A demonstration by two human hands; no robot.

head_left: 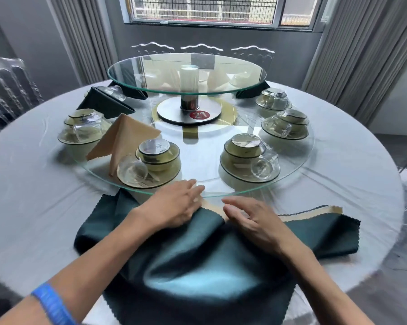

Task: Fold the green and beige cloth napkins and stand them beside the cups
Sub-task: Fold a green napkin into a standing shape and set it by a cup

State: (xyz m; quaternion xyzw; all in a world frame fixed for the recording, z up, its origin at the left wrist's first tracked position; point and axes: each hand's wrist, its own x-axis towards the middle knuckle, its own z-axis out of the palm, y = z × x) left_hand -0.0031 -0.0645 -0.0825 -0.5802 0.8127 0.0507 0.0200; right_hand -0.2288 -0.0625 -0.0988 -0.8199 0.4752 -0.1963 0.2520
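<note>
A dark green napkin [197, 261] lies rumpled on the near part of the table, over a beige napkin [310, 213] whose edge shows at its far side. My left hand [174, 205] presses on the green cloth's far edge, fingers flat. My right hand [251, 219] hovers over it with fingers apart and slightly curled. A folded beige napkin [122, 139] stands between two cup sets [155, 158] on the left of the glass turntable. A folded green napkin [104, 102] stands farther back on the left.
The round table [33, 195] has a grey cloth under clear plastic. The lower glass turntable [291, 174] carries several cup-and-bowl sets [249, 158]. A raised glass tier [186, 73] stands on a central post. Clear chairs and a window are behind.
</note>
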